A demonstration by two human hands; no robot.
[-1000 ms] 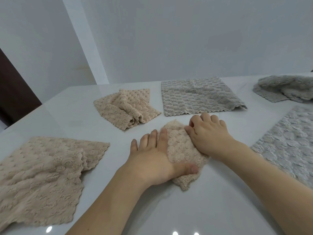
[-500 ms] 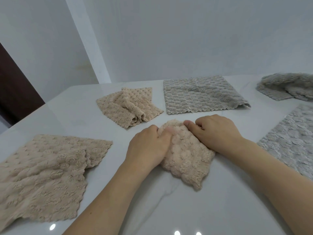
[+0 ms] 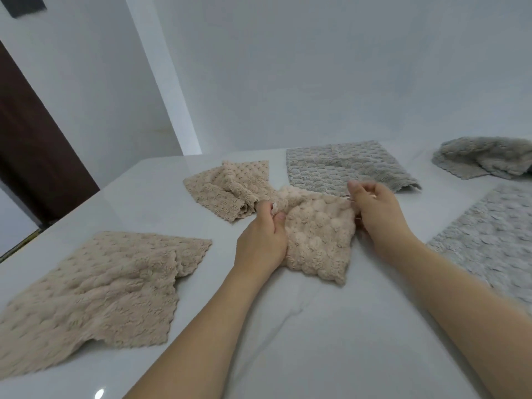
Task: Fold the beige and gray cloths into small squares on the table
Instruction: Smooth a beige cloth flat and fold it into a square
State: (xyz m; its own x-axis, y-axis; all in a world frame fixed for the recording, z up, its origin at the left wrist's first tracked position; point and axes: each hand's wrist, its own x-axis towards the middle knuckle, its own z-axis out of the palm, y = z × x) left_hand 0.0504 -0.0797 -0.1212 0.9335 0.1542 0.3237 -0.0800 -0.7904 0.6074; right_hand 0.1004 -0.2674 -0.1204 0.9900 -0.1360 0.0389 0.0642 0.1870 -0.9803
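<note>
Evenly and softly lit from overhead, bright enough throughout, with a small hot glare spot on the glossy white table (image 3: 302, 341) at 7 o'clock and only faint, diffuse shadows under the beige cloth in hand (image 3: 316, 234) and along both forearms. Slightly soft overall, with motion smear on the right hand (image 3: 377, 208) just right of centre and on the gray cloth (image 3: 495, 240) at 3 o'clock. Bent by the wide-angle lens toward the borders, so wall lines lean at 10 to 11 o'clock and the table edge curves at 9 o'clock.
</note>
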